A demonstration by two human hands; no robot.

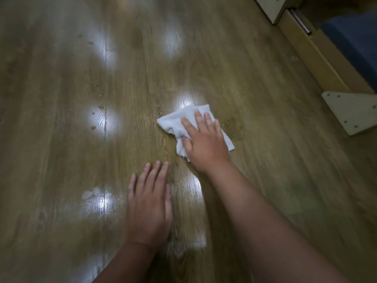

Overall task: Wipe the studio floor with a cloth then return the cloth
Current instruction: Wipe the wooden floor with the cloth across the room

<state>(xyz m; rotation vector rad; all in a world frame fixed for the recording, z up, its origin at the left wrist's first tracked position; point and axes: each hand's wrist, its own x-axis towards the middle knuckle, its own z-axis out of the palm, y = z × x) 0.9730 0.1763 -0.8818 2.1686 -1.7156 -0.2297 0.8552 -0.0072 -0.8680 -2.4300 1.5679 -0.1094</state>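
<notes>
The wooden floor (61, 78) fills nearly the whole view, glossy with pale light patches and a few droplets near 9 o'clock, and it runs open from 7 round to 12 o'clock, while a wooden ledge (318, 58) bounds it from 1 to 3 o'clock, with a blue cushion (355, 37) beyond it and a pale triangular bracket (353, 111) at 3 o'clock. Just right of centre, the right hand (206, 141) presses flat on the crumpled white cloth (173, 121), fingers straight and spread, pointing toward 12 o'clock. At 6 o'clock the left hand (150, 203) rests palm-down on bare floor, fingers straight, holding nothing, apart from the cloth.
</notes>
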